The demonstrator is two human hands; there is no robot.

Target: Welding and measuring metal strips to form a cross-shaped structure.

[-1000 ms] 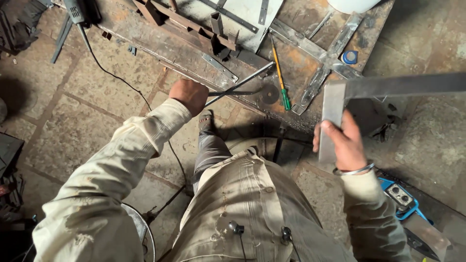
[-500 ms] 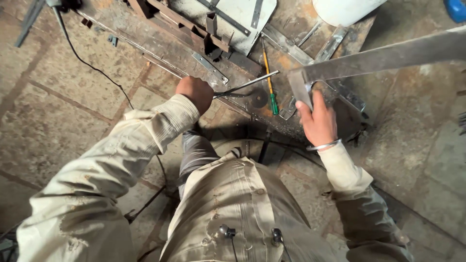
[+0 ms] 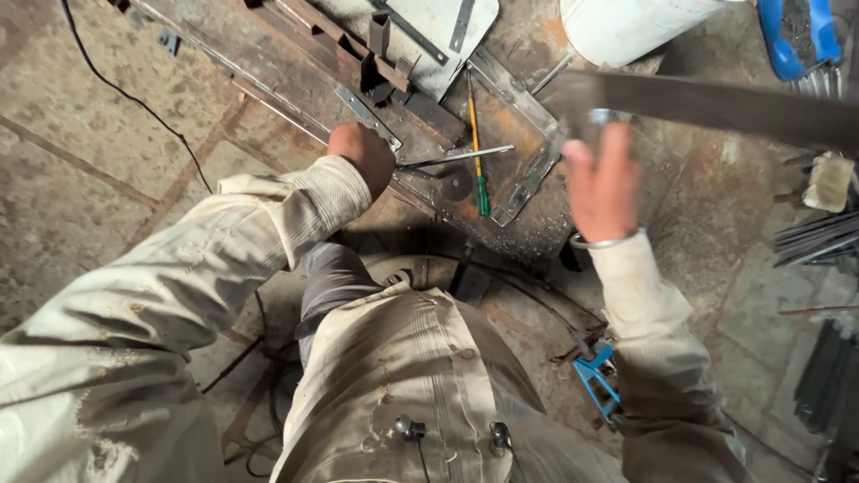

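Left hand point(image 3: 362, 154) clenched around the near end of a thin metal rod point(image 3: 456, 157); rod runs right across the rusty desk point(image 3: 528, 224), its held end hidden in the fist. Just right of the rod tip: a screwdriver point(image 3: 477, 152), yellow shaft, green handle. Right hand point(image 3: 601, 183), motion-blurred, fingers point(image 3: 617, 143) grasping a long flat steel bar point(image 3: 716, 103); bar extends right, cut off at frame edge. White bucket point(image 3: 617, 31) far, partly out of frame.
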